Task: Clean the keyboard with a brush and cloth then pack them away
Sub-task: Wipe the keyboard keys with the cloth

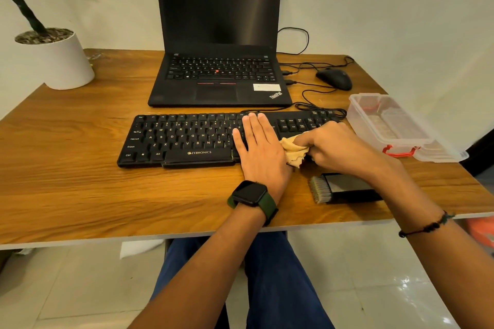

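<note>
- Keyboard (187,139): black, "ZEBRONICS" printed in pale letters on its front lip below the space bar; key legends readable (Ctrl, Alt, Shift, Caps Lock, QWERTY rows). Long axis runs left to right across the tabletop (80,168), key rows facing the person; it sits just in front of the laptop.
- Laptop (219,35): black, open, screen dark. "ThinkPad" on the right palm rest, white sticker beside it, text too small to read. Red dot mid-keys.
- Left hand (259,152): flat, palm down on the right-centre of the keyboard, fingers straight and close together, pointing away toward the laptop. Dark watch with a green strap on the wrist.
- Right hand (336,147): fingers curled round a bunched tan cloth (294,151), pressing it on the keyboard's right part, just beside the left hand. Beaded cord on the wrist.
- Brush (344,188): lies on the tabletop near the front edge, in front of the keyboard's right end, partly under the right forearm. Long axis left to right, pale bristles pointing left, dark body to the right.
- Clear plastic box (374,125): open, red clip handle on its near end, at the right edge of the tabletop, right of the keyboard.
- Black mouse (334,78): right of the laptop, cables looping around it.
- White plant pot (58,61): far left corner.
</note>
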Available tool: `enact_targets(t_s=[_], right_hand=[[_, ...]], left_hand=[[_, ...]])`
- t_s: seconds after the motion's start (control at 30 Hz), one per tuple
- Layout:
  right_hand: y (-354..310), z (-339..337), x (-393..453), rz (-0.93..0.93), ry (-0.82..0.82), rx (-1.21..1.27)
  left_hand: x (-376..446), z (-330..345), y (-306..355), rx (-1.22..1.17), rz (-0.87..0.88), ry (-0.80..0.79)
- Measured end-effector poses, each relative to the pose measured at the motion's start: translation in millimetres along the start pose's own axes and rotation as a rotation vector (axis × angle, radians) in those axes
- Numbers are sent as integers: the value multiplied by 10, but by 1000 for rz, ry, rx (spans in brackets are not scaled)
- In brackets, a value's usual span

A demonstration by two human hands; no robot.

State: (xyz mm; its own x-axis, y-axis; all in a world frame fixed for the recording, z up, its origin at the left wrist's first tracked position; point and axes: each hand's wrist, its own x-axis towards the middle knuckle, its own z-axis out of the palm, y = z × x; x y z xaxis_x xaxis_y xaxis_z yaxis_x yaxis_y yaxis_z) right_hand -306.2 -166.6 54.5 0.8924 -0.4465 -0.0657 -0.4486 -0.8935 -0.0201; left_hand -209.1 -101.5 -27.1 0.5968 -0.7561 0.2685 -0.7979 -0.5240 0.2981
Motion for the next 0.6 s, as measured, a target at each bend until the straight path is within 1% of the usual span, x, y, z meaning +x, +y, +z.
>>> enact_targets(t_s=[0.17, 0.3, 0.37, 0.43, 0.5, 0.57, 0.6], right_hand=[[13, -15, -75, -10, -47, 49], [83, -28, -77, -26, -83, 89], [125, -82, -67, -23, -75, 157], [172, -169, -47, 8, 1, 256], [262, -260, 6, 66, 166, 316], [408, -307, 127, 117, 326, 289], [497, -312, 215, 135, 376, 258]], left_hand=[[7, 10, 0, 0, -10, 15], [1, 25, -12, -12, -11, 62], [-11, 3, -10, -21, 6, 37], [-23, -42, 2, -28, 34, 5], [-25, -72, 30, -20, 74, -4], [-15, -80, 74, -5, 116, -4], [0, -82, 109, -4, 129, -8]])
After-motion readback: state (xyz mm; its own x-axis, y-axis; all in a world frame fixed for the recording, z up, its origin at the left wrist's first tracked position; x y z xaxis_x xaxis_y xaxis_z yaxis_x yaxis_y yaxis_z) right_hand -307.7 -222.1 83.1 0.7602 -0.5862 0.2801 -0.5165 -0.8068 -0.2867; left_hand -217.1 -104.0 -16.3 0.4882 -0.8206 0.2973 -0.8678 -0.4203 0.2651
